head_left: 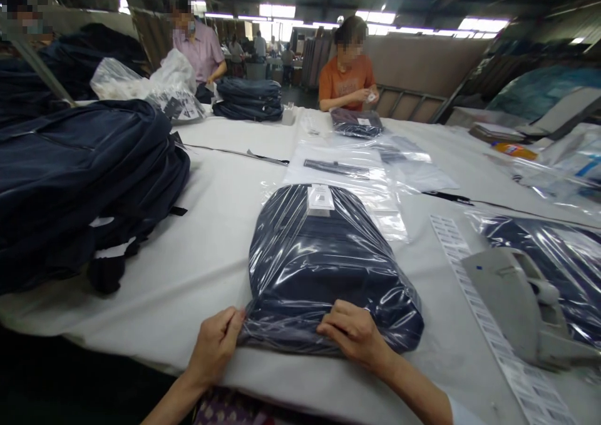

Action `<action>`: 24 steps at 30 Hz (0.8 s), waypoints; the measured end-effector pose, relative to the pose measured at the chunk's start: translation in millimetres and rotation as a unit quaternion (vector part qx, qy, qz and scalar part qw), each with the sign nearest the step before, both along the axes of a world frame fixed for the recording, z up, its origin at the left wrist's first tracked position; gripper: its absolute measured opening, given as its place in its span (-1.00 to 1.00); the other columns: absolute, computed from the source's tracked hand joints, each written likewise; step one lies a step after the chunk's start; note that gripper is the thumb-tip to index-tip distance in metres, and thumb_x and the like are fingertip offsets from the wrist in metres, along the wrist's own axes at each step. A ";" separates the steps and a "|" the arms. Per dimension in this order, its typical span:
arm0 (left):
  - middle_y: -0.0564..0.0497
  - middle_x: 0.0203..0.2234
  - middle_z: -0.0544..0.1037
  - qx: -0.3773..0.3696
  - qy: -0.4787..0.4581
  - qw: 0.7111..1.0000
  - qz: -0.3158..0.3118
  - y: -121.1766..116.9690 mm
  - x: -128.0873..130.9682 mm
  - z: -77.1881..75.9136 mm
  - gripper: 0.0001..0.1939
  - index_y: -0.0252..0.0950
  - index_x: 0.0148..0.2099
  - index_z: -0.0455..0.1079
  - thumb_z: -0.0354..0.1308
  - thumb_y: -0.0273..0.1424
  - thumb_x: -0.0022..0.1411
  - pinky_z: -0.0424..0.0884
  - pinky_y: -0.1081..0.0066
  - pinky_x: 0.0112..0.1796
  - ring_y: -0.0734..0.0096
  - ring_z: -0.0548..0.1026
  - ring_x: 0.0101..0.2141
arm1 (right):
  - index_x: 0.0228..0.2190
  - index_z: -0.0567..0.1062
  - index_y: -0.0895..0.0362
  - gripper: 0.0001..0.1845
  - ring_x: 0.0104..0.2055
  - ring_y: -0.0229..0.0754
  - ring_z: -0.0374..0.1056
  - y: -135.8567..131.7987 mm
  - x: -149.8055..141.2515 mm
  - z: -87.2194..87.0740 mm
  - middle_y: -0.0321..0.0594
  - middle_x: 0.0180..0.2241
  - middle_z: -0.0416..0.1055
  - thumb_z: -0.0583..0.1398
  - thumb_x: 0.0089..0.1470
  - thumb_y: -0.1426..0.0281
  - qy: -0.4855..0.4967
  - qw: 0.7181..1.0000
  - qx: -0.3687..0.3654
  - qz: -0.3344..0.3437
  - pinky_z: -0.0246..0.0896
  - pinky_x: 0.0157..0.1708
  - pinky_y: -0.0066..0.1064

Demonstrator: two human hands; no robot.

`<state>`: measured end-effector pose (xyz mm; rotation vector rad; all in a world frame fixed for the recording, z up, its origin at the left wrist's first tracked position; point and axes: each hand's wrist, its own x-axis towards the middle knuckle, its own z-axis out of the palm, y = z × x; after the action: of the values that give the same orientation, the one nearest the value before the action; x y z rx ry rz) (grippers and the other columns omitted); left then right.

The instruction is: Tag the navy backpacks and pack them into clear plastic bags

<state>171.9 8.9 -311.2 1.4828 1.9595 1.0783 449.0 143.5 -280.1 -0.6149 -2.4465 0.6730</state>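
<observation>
Left hand (216, 337): is pinching the clear plastic bag (282, 326) at its near left corner.
Right hand (353, 331): is curling tight, gripping that bag along its near edge.
Navy backpack (323, 275): is lying inside it, by the near edge of the tabletop (201, 262).
Printed label strip (493, 331): is running along over on the right.
Backpack heap (79, 181): is sprawling at left.
Co-worker in orange (347, 81): is standing across the tabletop, handling something small and white.

plastic bag (300, 281) looked glossy, creased | backpack (323, 259) inside looked cloth | table cover (206, 225) looked matt, cloth-like | label sheet (474, 300) looked papery | grey device (500, 300) looked matt plastic
</observation>
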 end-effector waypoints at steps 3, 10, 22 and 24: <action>0.17 -0.68 0.07 -0.073 0.011 0.997 -0.012 4.7 -5.2 -3.7 -0.58 -0.25 -0.56 0.02 -0.11 -0.21 0.33 0.05 0.47 -0.50 0.55 0.17 -0.60 | -0.43 0.46 0.12 -0.86 -0.40 -0.25 0.31 0.7 -1.8 0.3 -0.23 -0.46 0.35 0.16 0.16 0.38 0.016 0.999 -0.014 -0.049 0.23 -0.39 -0.43; 0.18 -0.71 0.03 -0.129 0.035 0.991 -0.019 7.4 -13.4 -4.1 -0.55 -0.26 -0.58 -0.02 -0.13 -0.18 0.31 0.01 0.45 -0.50 0.56 0.17 -0.62 | 0.05 0.37 0.02 -0.57 0.13 -0.08 0.21 2.5 7.0 6.6 -0.17 0.02 0.43 0.01 0.19 0.54 -0.107 0.978 0.146 0.105 0.04 0.11 -0.10; -0.03 -0.32 0.51 0.187 0.216 0.953 0.097 -17.4 12.5 27.5 -0.86 -0.21 -0.14 0.35 0.04 -0.40 0.25 0.36 0.26 -0.19 0.26 0.47 -0.26 | 0.26 -0.03 -0.06 -0.36 0.33 0.00 -0.13 1.6 -3.8 20.0 -0.24 0.26 0.10 0.03 0.23 0.13 -0.213 0.953 0.055 0.210 -0.47 0.25 0.16; -0.11 -0.13 0.50 0.277 0.279 0.919 -0.015 -28.6 39.0 23.4 -0.68 -0.15 0.05 0.29 0.04 -0.41 0.24 0.36 0.17 -0.09 0.18 0.45 -0.09 | 0.27 -0.04 -0.06 -0.36 0.33 0.01 -0.16 1.4 -3.2 19.4 -0.25 0.27 0.07 0.01 0.24 0.11 -0.220 0.951 0.049 0.212 -0.51 0.26 0.15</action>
<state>210.8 -19.7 -287.8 2.3300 2.0646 1.3860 445.8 144.9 -260.7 -0.2059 -3.0557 0.6169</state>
